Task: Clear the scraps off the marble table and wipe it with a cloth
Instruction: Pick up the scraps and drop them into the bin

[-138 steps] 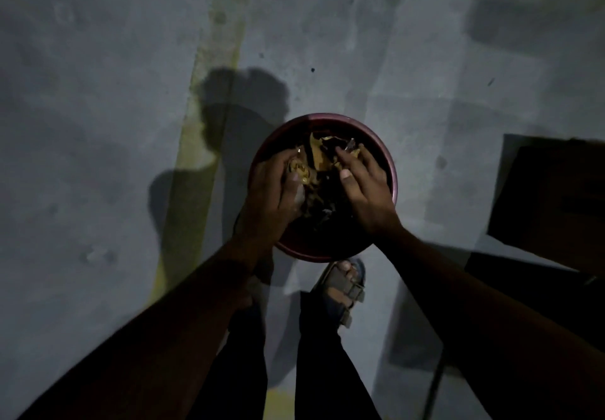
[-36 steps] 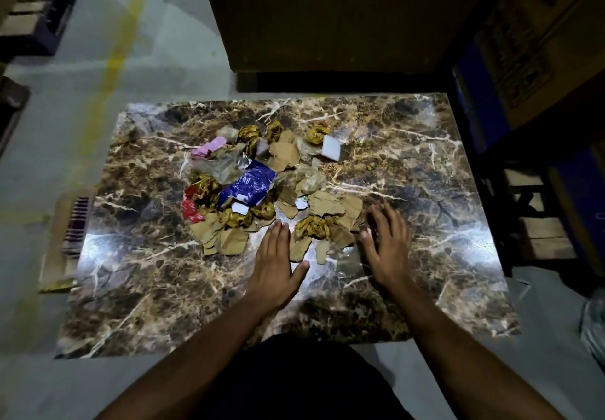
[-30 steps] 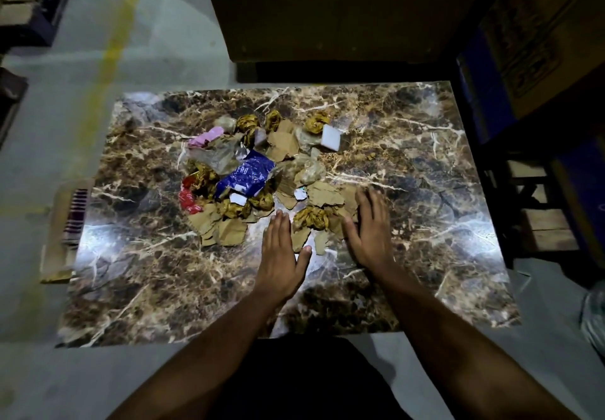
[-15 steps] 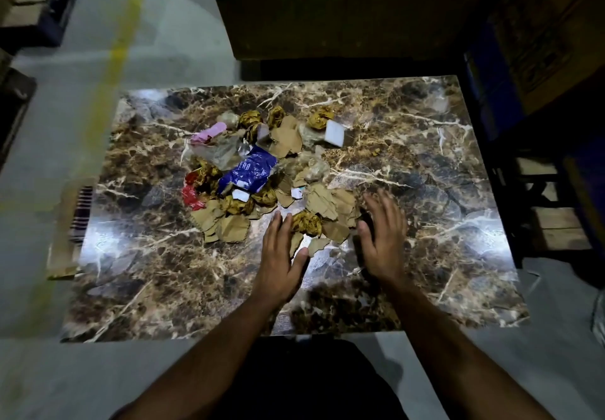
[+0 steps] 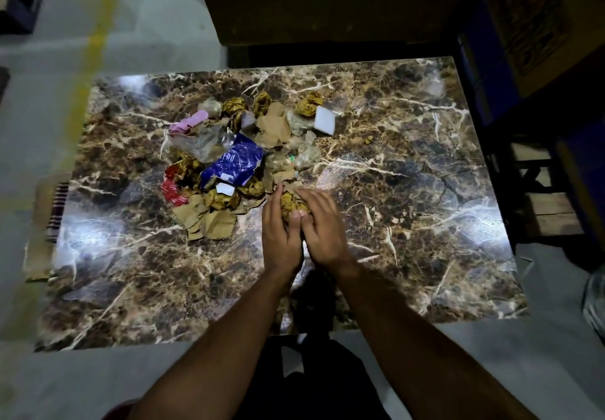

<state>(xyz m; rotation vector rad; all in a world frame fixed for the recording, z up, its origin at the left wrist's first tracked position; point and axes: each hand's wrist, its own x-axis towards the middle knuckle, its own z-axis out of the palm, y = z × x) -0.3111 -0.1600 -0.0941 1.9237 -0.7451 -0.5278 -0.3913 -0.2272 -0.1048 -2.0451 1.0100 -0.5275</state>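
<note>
Half a second back, apart; now left hand point(image 5: 282, 229) and right hand point(image 5: 322, 223) cupped together, grip curled round gold wrapper point(image 5: 290, 202) on marble bench point(image 5: 425, 190). Next handful gathered.

Two bare forearms reaching forward, left hand point(image 5: 281, 236) and right hand point(image 5: 322, 226) pressed together side by side, fingers cupped inward.

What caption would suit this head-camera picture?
Both hands, left and right, cup gold wrapper scraps on a littered marble table.
</note>
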